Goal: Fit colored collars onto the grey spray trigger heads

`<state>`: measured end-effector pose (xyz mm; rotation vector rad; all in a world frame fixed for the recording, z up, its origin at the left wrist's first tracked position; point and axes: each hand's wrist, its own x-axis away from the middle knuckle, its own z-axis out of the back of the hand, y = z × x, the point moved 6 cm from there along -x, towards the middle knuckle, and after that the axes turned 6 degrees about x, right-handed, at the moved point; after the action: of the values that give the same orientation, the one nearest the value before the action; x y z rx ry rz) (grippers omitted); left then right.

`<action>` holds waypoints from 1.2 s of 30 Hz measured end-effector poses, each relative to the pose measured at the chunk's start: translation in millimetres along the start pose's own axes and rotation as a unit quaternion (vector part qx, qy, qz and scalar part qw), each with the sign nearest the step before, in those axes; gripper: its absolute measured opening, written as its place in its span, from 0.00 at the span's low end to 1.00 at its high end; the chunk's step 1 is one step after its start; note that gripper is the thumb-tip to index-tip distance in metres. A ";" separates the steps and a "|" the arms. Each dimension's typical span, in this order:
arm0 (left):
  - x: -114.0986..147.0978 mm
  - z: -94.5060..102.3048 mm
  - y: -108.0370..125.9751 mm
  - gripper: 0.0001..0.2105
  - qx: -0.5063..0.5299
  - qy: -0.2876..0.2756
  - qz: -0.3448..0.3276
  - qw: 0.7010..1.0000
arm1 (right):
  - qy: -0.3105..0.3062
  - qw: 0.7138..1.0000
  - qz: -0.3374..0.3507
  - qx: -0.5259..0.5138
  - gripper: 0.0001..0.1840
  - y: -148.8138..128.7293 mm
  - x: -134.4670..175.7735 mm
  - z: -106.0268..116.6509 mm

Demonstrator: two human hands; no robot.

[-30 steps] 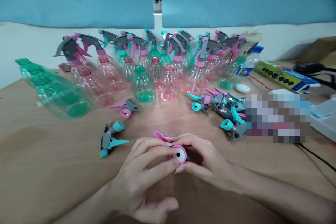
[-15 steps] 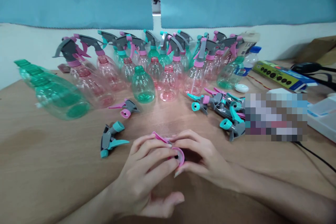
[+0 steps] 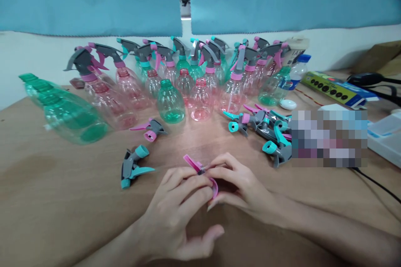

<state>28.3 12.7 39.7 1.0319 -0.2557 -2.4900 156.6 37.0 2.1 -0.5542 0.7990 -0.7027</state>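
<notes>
Both my hands are at a trigger spray head [image 3: 214,188] with a pink collar and pink lever, low over the front of the table. Bent fingers of my left hand [image 3: 180,206] press over its collar, while the left thumb stands apart below. My right hand [image 3: 241,185] grips the same spray head from the right, fingers above and thumb beneath. Most of its grey body is hidden behind the fingers. Left of my hands lies a turquoise and grey spray head [image 3: 133,167]. A pink and grey one [image 3: 152,128] lies farther back.
Several loose spray heads [image 3: 266,123] are heaped to the right. Uncapped green [image 3: 171,102] and pink bottles [image 3: 201,100] stand in front of several bottles with spray heads fitted. Green bottles [image 3: 72,112] are at far left. A white egg-shaped object [image 3: 288,104] and a cable [image 3: 376,182] lie right.
My left fingers have shifted slightly right and further over the collar, covering more of its opening. More of the pink lever shows above them. The right hand has barely moved.
</notes>
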 end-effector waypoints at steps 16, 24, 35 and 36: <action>0.2 5.5 -16.0 0.12 -0.041 -0.020 0.032 0.998 | 0.012 1.000 -0.025 -0.001 0.16 6.7 -0.2 5.9; 2.4 -2.6 -15.3 0.10 0.068 -0.047 0.071 0.994 | -0.001 1.000 -0.025 0.008 0.16 6.5 -0.4 2.1; 5.6 -3.1 -28.7 0.15 0.041 -0.063 0.115 0.991 | 0.027 0.998 -0.063 0.017 0.16 11.4 -4.3 10.7; 5.9 -4.0 -28.1 0.15 0.048 -0.068 0.117 0.990 | 0.027 0.998 -0.062 0.017 0.16 11.2 -4.5 10.6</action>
<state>18.5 35.0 24.0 0.8180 -0.5138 -2.3541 166.8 49.5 2.7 -0.5590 0.8072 -0.8473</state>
